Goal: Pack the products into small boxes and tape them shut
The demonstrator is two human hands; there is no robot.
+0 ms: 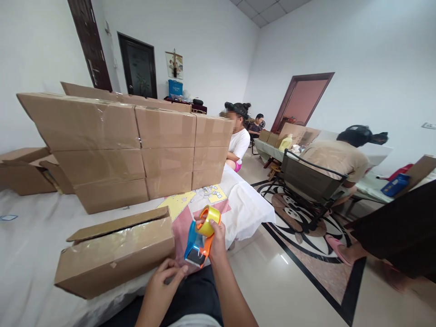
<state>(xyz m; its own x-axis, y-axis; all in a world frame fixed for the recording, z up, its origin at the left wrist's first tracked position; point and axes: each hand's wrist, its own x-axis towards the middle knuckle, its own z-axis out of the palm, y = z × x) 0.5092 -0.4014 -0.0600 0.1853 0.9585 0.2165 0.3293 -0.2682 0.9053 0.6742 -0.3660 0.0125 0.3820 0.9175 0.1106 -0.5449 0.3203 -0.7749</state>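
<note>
My right hand [218, 240] grips a tape dispenser [194, 250] with blue and orange sides, its fingers wrapped around the frame. A roll of yellowish packing tape [211, 217] sits on it, and its black front with the cutting edge points down toward my left hand. My left hand [166, 277] is closed in a pinch just below the right end of a cardboard box [117, 259]; what lies between thumb and fingers, if anything, is too small to make out. The box lies on the covered table, with a top flap standing partly raised.
Closed cardboard boxes [112, 168] are stacked in rows behind the single box. An open carton [23, 170] stands at far left. A white cloth [245, 206] hangs over the table's right edge. Several people sit nearby, one in a folding chair [309, 175] to the right.
</note>
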